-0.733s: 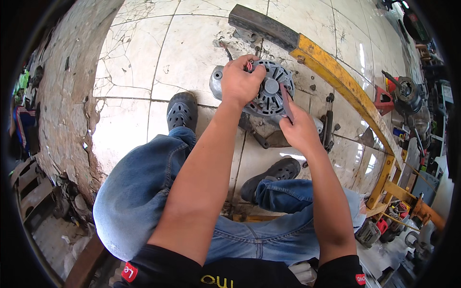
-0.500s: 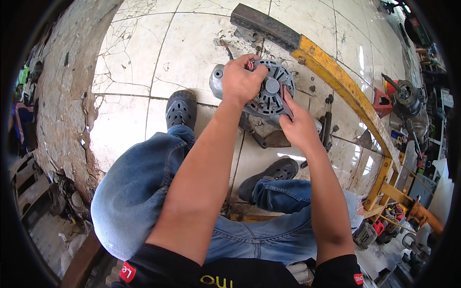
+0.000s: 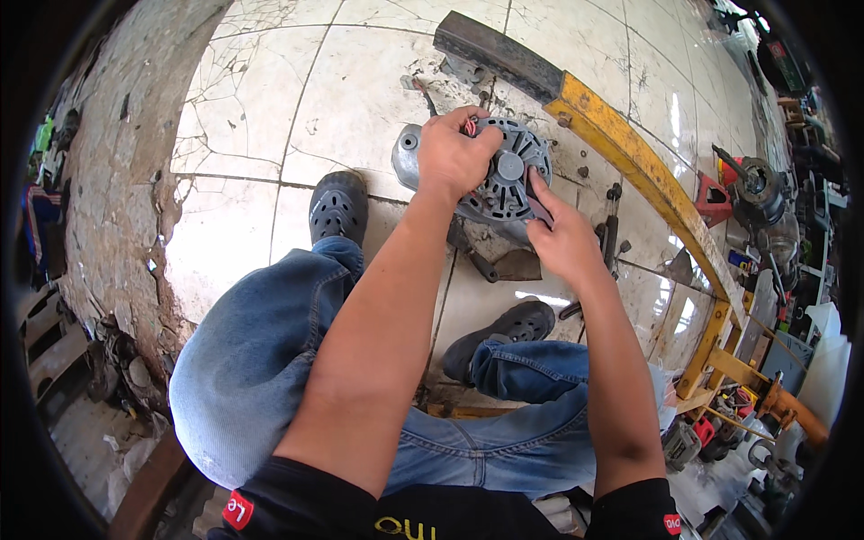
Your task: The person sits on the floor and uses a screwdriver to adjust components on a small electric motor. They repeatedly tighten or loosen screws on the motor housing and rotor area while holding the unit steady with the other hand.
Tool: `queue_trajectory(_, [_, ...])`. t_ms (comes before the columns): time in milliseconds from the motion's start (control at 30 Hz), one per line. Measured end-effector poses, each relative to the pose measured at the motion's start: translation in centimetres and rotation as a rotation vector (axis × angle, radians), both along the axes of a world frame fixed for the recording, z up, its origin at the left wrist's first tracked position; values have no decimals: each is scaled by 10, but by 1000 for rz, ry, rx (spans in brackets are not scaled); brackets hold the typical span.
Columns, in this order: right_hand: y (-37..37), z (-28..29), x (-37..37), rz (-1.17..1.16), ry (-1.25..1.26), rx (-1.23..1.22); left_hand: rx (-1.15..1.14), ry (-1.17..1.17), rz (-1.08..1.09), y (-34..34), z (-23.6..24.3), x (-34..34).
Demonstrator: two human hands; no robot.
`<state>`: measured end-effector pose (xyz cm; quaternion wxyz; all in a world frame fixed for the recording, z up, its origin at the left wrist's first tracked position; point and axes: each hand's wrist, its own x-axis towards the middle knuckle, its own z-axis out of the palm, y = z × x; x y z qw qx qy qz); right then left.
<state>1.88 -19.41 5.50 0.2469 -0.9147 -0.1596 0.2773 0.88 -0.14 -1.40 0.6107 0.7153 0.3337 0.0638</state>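
A round grey metal alternator (image 3: 510, 167), its slotted end cover and central hub facing up, sits between my hands on the tiled floor. My left hand (image 3: 453, 155) is closed over its upper left rim, with red wires (image 3: 470, 127) showing by the fingertips. On the opposite side, my right hand (image 3: 563, 236) pinches a flat brownish-grey strip (image 3: 541, 211) against the cover, its forefinger stretched along the slots. The strip's exact kind is unclear. A rounded silver metal part (image 3: 407, 155) lies at the alternator's left, partly behind my left hand.
A yellow and black steel beam (image 3: 630, 135) arches past the right side. A dark-handled tool (image 3: 481, 263) and a long dark tool (image 3: 612, 229) lie close to the alternator. My shoes (image 3: 339, 209) flank the work. A red stand (image 3: 714, 198) and cluttered parts are far right.
My right hand and the strip have shifted slightly on the cover, away from the hub. The left hand keeps its grip in the same place.
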Motion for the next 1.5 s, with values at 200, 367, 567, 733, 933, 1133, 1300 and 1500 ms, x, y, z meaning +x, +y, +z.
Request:
queue_trajectory(200, [-22, 5, 5, 55, 37, -13, 1, 7, 3, -2, 0, -1])
queue_trajectory(367, [-42, 22, 6, -224, 150, 139, -31, 16, 22, -2, -1, -1])
queue_trajectory(567, [1, -2, 3, -175, -66, 224, -12, 22, 35, -4, -1, -1])
queue_trajectory(733, [8, -8, 6, 14, -136, -108, 10, 0, 37, -5, 0, -3])
queue_trajectory(933, [6, -6, 6, 57, -93, -156, -22, -31, 49, -4, -2, -2])
queue_trajectory(1133, [-2, -1, -1, 115, -151, -158, 7, 12, 13, -3, 0, -2])
queue_trajectory(1300, [8, 3, -1, 63, -97, -173, -25, -27, 36, -4, -3, -3])
queue_trajectory(1500, [9, 12, -2, 115, -142, -230, -12, -3, 18, -2, 4, 0])
